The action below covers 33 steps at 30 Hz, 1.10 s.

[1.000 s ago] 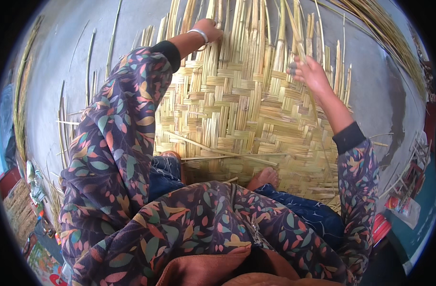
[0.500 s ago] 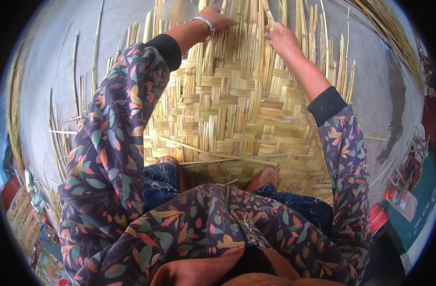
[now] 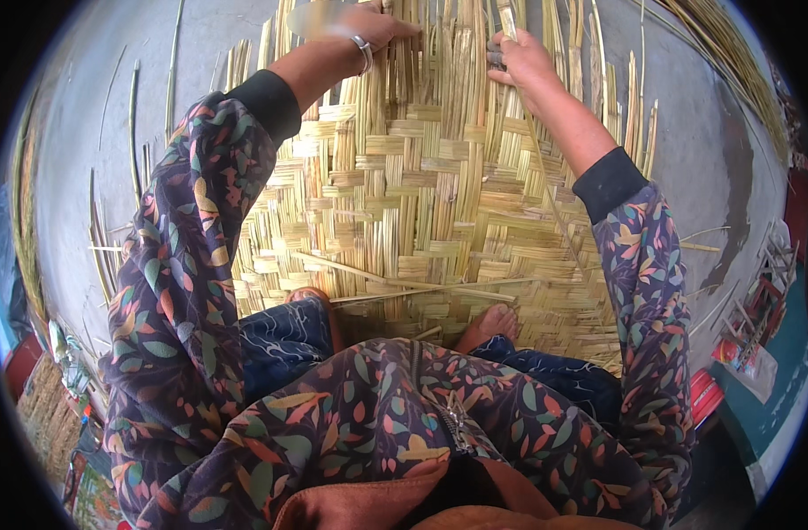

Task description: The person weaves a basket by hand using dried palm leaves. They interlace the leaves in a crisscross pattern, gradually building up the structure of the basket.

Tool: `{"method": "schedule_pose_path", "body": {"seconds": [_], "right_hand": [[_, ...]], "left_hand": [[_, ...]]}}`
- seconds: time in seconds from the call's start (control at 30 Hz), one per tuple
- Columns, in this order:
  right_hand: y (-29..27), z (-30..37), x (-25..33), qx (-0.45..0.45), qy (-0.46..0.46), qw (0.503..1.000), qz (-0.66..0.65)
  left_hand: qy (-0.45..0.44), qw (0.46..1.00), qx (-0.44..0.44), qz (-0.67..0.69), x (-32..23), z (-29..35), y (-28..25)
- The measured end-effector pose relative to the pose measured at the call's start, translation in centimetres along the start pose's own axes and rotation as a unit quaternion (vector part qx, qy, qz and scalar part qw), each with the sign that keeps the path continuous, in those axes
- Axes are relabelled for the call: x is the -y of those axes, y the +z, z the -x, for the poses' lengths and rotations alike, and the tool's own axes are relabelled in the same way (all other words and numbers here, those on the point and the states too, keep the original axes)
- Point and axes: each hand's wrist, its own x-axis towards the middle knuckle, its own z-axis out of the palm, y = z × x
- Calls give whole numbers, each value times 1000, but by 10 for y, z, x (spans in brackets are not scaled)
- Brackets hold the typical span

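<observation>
A half-woven mat [image 3: 404, 190] of flat, pale yellow split-cane strips lies in front of me, its unwoven ends running to the far edge. Up there my left hand [image 3: 377, 28], with a silver bangle on the wrist, is closed on several of the lengthwise strips [image 3: 402, 75]; its index finger points right and the other fingers are partly hidden. Opposite it, my right hand [image 3: 526, 64] pinches one cane strip [image 3: 505, 16] that sticks up past the fingers. A thin strip [image 3: 550, 181] trails from below that hand across the weave.
My bare feet [image 3: 495, 325] rest on the mat's near part, beside loose crossed strips [image 3: 395, 287]. Bundles of long thin stalks lie at the far right [image 3: 731, 53] and left [image 3: 26, 212] on the grey floor [image 3: 686, 159]. A red object [image 3: 704, 397] sits at right.
My left hand has shifted left and slightly farther away. The right hand has moved a little, its fingers spread lower, with the strip in it now more upright.
</observation>
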Motion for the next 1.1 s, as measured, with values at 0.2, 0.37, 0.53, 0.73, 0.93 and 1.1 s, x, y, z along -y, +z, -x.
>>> {"method": "schedule_pose_path", "body": {"seconds": [0.2, 0.37, 0.53, 0.73, 0.93, 1.1], "right_hand": [[-8, 1, 1, 22, 2, 999, -26], [-11, 4, 8, 36, 17, 997, -69], [-13, 11, 7, 30, 14, 995, -93], [-25, 9, 5, 83, 7, 986, -145], [-20, 21, 8, 82, -16, 987, -135], [-35, 19, 4, 168, -17, 980, -102]], "left_hand": [[14, 1000, -8, 3, 4, -2, 3], [38, 931, 185, 313, -9, -1, -17], [65, 917, 235, 316, -30, -13, -15], [-58, 881, 375, 284, -29, -27, -6], [-61, 881, 409, 230, -20, -46, 5], [-61, 908, 350, 221, -5, -40, 22]]}}
